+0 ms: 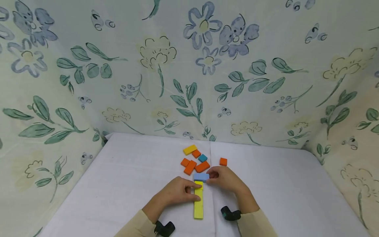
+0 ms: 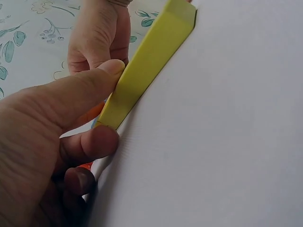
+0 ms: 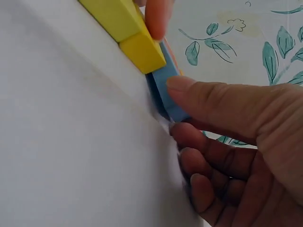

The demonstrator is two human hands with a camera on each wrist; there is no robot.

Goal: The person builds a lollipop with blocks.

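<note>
While our right hand pinches blue block by right end, left hand, fingers slightly apart, touches yellow row. Block lies at row's end nearest counter's far edge, long axis roughly parallel; right hand nearer.

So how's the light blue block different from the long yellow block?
The light blue block is shorter; the long yellow block is clearly longer. The light blue block lies crosswise, while the long yellow block points toward the person. The light blue block is at the far end of the row, the long yellow block at the near end. Both are straight-edged and plain.
</note>
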